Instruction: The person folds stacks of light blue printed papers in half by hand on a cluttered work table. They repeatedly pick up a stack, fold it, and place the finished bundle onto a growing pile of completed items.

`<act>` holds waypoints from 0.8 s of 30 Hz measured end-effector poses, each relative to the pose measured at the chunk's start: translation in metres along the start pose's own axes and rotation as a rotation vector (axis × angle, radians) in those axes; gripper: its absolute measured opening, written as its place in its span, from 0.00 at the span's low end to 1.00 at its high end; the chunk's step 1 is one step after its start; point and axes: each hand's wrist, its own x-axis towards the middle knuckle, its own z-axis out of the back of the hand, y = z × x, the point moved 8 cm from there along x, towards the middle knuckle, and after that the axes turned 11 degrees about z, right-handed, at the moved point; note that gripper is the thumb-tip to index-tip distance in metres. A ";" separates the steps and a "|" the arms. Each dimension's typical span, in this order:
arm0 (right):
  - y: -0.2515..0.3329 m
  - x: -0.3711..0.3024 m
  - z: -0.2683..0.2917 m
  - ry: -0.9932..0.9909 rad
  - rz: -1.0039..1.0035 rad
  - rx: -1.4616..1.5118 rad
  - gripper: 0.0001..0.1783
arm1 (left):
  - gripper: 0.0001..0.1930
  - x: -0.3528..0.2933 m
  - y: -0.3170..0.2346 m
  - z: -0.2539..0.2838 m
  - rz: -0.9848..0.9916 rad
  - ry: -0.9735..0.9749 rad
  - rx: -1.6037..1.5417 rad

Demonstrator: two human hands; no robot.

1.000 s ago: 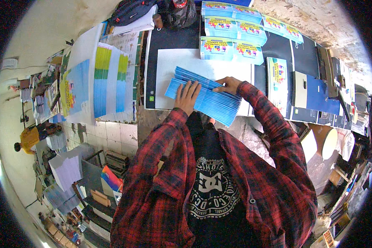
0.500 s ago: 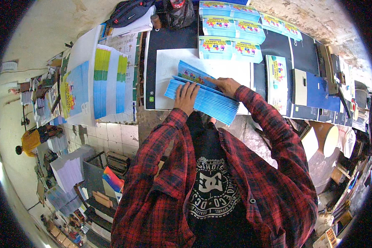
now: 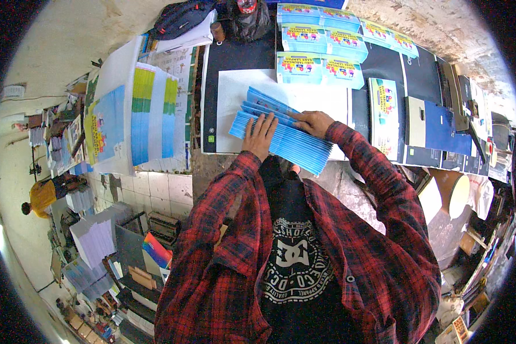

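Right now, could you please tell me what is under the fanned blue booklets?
A white sheet shows beyond and beside the fanned blue booklets, which overlap it; whatever else lies directly beneath them is covered, so I cannot tell.

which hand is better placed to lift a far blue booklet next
Probably the right hand: it sits at the raised far side of the fanned blue paper booklets, while the left hand lies spread across the nearer ones.

Waist bag (image 3: 180,18) near plastic bag (image 3: 250,24)

Blue booklets (image 3: 297,143) fanned in overlapping row, slanting across white sheet (image 3: 235,83).
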 end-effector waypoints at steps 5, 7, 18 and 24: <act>0.011 0.013 -0.004 0.112 -0.118 -0.103 0.35 | 0.33 -0.002 0.001 -0.001 0.006 0.002 0.006; 0.009 0.013 -0.004 0.100 -0.160 -0.070 0.36 | 0.33 -0.001 0.000 0.000 0.006 0.005 0.004; 0.005 0.009 -0.011 0.101 -0.025 0.023 0.27 | 0.34 -0.008 0.002 0.006 0.032 -0.036 -0.029; 0.008 0.009 -0.008 0.099 0.014 0.020 0.28 | 0.33 -0.008 0.001 0.005 0.026 -0.056 -0.043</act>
